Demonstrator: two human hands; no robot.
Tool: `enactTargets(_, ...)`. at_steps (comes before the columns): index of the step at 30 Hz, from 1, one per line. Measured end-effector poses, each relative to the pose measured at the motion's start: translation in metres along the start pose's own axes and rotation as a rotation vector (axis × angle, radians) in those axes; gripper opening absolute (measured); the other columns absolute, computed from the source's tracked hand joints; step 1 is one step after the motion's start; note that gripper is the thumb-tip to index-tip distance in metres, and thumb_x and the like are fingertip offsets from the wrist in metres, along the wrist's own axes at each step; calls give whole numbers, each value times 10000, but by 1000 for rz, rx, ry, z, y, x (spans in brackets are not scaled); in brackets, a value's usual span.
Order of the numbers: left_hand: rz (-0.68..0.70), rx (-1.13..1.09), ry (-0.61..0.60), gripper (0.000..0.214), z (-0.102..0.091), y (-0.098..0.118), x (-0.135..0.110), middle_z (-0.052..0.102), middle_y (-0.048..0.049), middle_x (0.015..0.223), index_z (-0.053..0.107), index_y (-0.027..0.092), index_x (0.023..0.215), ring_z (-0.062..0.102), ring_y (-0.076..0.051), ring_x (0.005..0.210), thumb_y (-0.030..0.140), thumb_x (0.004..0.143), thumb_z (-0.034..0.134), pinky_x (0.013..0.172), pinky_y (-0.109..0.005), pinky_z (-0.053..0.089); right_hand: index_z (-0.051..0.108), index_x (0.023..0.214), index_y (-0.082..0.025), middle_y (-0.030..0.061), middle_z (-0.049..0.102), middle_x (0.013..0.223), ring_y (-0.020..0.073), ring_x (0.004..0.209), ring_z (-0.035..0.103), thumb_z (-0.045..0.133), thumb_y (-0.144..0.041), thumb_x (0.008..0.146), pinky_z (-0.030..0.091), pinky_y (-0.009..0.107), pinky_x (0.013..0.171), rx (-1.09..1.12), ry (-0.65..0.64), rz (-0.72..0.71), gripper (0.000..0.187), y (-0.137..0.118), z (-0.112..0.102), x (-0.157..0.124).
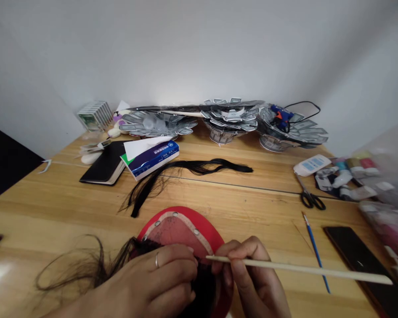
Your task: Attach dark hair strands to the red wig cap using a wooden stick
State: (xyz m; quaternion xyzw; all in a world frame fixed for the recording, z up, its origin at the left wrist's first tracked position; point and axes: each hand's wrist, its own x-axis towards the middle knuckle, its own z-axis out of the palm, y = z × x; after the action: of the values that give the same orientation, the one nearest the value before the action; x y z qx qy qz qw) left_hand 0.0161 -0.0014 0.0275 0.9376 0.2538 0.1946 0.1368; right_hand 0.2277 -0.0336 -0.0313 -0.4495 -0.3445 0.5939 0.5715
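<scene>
A red head block [215,229] carries a lace wig cap [182,234], its pale edge band held by several round metal pins. Dark hair [146,245] covers the near part and spills off to the left. My left hand [166,278], a ring on one finger, lies over this hair with its fingers curled in and pinching at it; the fingertips are partly hidden. Between thumb and fingers my right hand [252,269] grips a pale tapered stick [305,267]. Its narrow end points left to the cap's hairline, close to my left fingertips.
Beyond the block lie a loose black hair strand [199,167], a blue tissue pack [152,159] and a black notebook [102,163]. At right are scissors [308,196], a blue paintbrush [313,243] and a dark phone [351,251]. Grey paper models [230,121] line the wall.
</scene>
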Motion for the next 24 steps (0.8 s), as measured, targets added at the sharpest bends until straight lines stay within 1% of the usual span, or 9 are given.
enactTargets(3, -28, -6, -39, 584, 3, 1, -1, 822, -18, 1085, 757, 197, 949, 749, -108, 1059, 237, 1167, 216, 1076, -139, 487, 651, 813, -254, -3, 715, 716, 122, 560, 529, 788, -555, 900, 421, 249, 546, 5, -4, -26, 342, 1, 0, -1)
enactTargets(5, -38, -20, -62, 587, 4, 1, -2, 819, -16, 1071, 757, 195, 953, 743, -110, 1078, 238, 1168, 212, 1085, -139, 476, 659, 815, -257, -3, 724, 728, 119, 563, 534, 780, -547, 910, 422, 244, 548, -7, -6, -58, 328, 2, 1, -1)
enactTargets(9, -41, -56, -31, 558, 1, 1, -2, 813, -44, 1088, 749, 164, 991, 732, -117, 1111, 244, 1168, 226, 1086, -122, 462, 659, 821, -263, -7, 730, 727, 121, 561, 533, 769, -537, 924, 428, 240, 547, -16, -7, -88, 313, 2, 1, -1)
enactTargets(11, -32, -88, -7, 538, 1, 1, -2, 808, -64, 1087, 738, 155, 965, 736, -130, 1095, 238, 1164, 246, 1085, -128, 469, 644, 813, -257, -10, 720, 712, 124, 562, 532, 773, -534, 921, 430, 240, 547, -1, -5, -69, 324, 1, 1, 0)
enactTargets(14, -86, -172, 24, 440, 4, 2, -1, 793, -58, 1015, 708, 161, 946, 743, -141, 1030, 207, 1144, 318, 1026, -131, 517, 617, 808, -242, -15, 705, 678, 116, 550, 520, 777, -531, 919, 412, 230, 538, 30, -18, -27, 348, 1, -1, 2)
enactTargets(16, -128, -240, 58, 341, 6, 3, 0, 777, -43, 980, 683, 167, 999, 746, -135, 970, 173, 1120, 365, 956, -123, 551, 600, 811, -233, -15, 697, 661, 107, 532, 500, 771, -528, 926, 387, 225, 527, 44, -39, 2, 360, 3, -5, 5)
enactTargets(19, -138, -313, 115, 229, 8, 3, 0, 769, -31, 1021, 626, 195, 1120, 746, -116, 929, 132, 1093, 407, 898, -108, 564, 575, 819, -227, -10, 688, 640, 102, 507, 478, 737, -509, 958, 341, 225, 499, 76, -114, 25, 354, 7, -11, 9)
enactTargets(21, -137, -342, 134, 224, 9, 3, 0, 762, -26, 1044, 590, 213, 1180, 741, -107, 951, 127, 1101, 400, 903, -98, 555, 565, 819, -226, -12, 681, 628, 101, 501, 467, 727, -502, 966, 322, 227, 494, 99, -154, 45, 353, 6, -13, 11)
enactTargets(24, -142, -359, 124, 209, 10, 3, -1, 745, -25, 1054, 583, 214, 1169, 725, -98, 1003, 132, 1110, 400, 941, -86, 529, 568, 810, -217, -14, 683, 627, 95, 521, 463, 770, -516, 930, 324, 225, 521, 104, -133, 106, 381, 0, -9, 11)
